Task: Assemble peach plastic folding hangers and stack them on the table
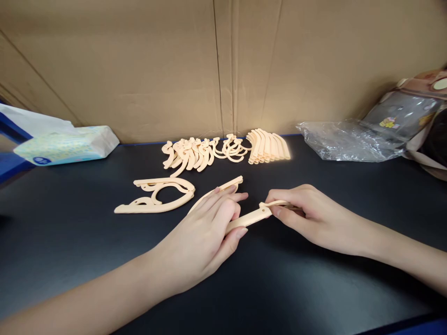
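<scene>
My left hand is closed round a beige folding hanger, one arm of it slanting up to the right and another showing beyond the fingers. The index and thumb grip the nearer arm, which has a small hole near its end. With thumb and fingers, my right hand pinches a thin curved beige piece at that end. Much of this piece is hidden in the hand. To the left, a folded beige hanger lies flat on the black table.
Along the back lie a pile of short hooked beige pieces, several curved hook pieces and a row of long beige arms. A tissue pack stands at left, a clear plastic bag at right. A cardboard wall rises behind.
</scene>
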The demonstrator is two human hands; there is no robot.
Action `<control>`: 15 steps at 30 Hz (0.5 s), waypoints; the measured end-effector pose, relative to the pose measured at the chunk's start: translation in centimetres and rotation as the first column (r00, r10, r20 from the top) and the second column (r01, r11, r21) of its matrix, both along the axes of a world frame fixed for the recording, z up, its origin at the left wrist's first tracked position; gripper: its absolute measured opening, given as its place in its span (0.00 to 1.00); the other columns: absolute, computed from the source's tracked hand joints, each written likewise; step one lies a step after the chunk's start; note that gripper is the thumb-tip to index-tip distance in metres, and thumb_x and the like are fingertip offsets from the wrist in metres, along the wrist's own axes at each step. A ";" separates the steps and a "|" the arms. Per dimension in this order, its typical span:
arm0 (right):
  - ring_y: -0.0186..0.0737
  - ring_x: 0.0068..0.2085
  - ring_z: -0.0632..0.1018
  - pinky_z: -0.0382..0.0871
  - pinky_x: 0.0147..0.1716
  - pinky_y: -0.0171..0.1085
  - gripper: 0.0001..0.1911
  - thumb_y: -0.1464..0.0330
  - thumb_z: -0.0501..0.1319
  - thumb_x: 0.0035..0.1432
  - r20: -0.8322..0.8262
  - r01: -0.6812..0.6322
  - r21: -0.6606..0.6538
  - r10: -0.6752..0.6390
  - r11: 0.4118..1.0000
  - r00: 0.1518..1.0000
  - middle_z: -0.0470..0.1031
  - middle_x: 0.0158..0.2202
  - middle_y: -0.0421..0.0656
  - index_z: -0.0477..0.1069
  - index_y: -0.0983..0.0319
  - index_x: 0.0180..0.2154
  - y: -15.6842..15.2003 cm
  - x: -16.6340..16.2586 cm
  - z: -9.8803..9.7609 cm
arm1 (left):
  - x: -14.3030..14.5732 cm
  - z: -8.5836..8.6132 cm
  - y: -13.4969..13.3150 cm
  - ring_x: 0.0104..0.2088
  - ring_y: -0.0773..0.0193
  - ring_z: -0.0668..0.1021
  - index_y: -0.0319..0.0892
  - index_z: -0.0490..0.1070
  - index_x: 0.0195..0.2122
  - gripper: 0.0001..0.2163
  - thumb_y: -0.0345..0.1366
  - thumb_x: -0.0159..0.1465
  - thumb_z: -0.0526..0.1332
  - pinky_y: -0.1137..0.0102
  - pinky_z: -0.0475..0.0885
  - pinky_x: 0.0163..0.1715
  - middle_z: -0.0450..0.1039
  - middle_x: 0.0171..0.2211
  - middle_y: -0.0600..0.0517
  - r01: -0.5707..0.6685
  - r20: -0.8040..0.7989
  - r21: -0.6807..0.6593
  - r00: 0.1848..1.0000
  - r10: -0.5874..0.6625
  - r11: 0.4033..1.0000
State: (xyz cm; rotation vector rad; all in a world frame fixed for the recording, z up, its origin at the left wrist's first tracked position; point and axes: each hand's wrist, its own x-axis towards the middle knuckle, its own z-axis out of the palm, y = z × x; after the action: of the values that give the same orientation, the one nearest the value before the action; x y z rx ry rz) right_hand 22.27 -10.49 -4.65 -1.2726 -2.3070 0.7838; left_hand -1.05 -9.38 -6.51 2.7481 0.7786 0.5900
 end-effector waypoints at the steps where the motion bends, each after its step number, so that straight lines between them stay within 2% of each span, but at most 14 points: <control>1: 0.28 0.21 0.59 0.51 0.21 0.30 0.09 0.71 0.52 0.62 -0.010 -0.004 -0.004 0.004 1.000 1.000 0.59 0.19 0.32 0.63 0.60 0.28 0.0 0.0 0.0 | 0.0 0.0 0.0 0.63 0.57 0.62 0.45 0.54 0.35 0.05 0.32 0.70 0.47 0.54 0.63 0.59 0.69 0.52 0.41 0.001 0.003 0.005 1.000 -0.001 1.000; 4: 0.28 0.21 0.57 0.51 0.21 0.31 0.08 0.71 0.53 0.61 -0.034 -0.023 -0.035 0.022 0.999 0.999 0.57 0.19 0.32 0.63 0.60 0.28 -0.1 0.0 0.1 | 0.0 -0.1 0.0 0.63 0.58 0.62 0.44 0.54 0.35 0.05 0.32 0.70 0.48 0.56 0.63 0.59 0.69 0.52 0.40 -0.003 0.011 0.009 1.000 0.002 1.000; 8: 0.29 0.22 0.56 0.51 0.21 0.31 0.10 0.66 0.55 0.62 -0.061 -0.057 -0.109 0.051 0.992 0.997 0.55 0.21 0.32 0.62 0.61 0.28 0.0 0.1 0.1 | -0.1 -0.2 0.0 0.63 0.58 0.62 0.44 0.55 0.35 0.05 0.32 0.70 0.48 0.57 0.63 0.60 0.70 0.52 0.40 -0.005 0.012 0.018 1.000 0.005 1.000; 10: 0.29 0.23 0.56 0.51 0.21 0.31 0.12 0.63 0.57 0.61 -0.074 -0.061 -0.131 0.052 0.989 0.996 0.55 0.22 0.32 0.61 0.61 0.27 0.1 0.1 0.0 | -0.1 -0.2 0.0 0.63 0.58 0.62 0.42 0.58 0.39 0.03 0.32 0.70 0.48 0.56 0.63 0.60 0.69 0.53 0.41 -0.002 0.006 0.030 1.000 0.002 1.000; 13: 0.28 0.24 0.56 0.50 0.21 0.31 0.15 0.61 0.58 0.61 -0.116 -0.070 -0.147 0.053 0.987 0.992 0.55 0.22 0.33 0.59 0.61 0.26 0.3 0.2 -0.1 | 0.0 -0.1 0.0 0.63 0.56 0.62 0.40 0.62 0.48 0.09 0.31 0.70 0.48 0.55 0.61 0.61 0.69 0.54 0.43 0.009 -0.025 0.076 1.000 -0.007 0.997; 15: 0.29 0.24 0.57 0.50 0.22 0.32 0.16 0.60 0.58 0.61 -0.137 -0.070 -0.156 0.049 0.985 0.989 0.55 0.22 0.33 0.59 0.61 0.26 0.3 0.2 -0.2 | 0.0 -0.1 0.0 0.63 0.56 0.62 0.39 0.65 0.49 0.11 0.32 0.70 0.48 0.55 0.59 0.62 0.69 0.54 0.44 0.015 -0.046 0.108 0.999 -0.010 0.994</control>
State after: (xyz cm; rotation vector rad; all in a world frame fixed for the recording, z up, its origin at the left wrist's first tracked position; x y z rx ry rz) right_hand 22.42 -10.21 -4.81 -1.1822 -2.2214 1.0608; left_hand -1.02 -9.34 -6.64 2.8717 0.7604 0.5861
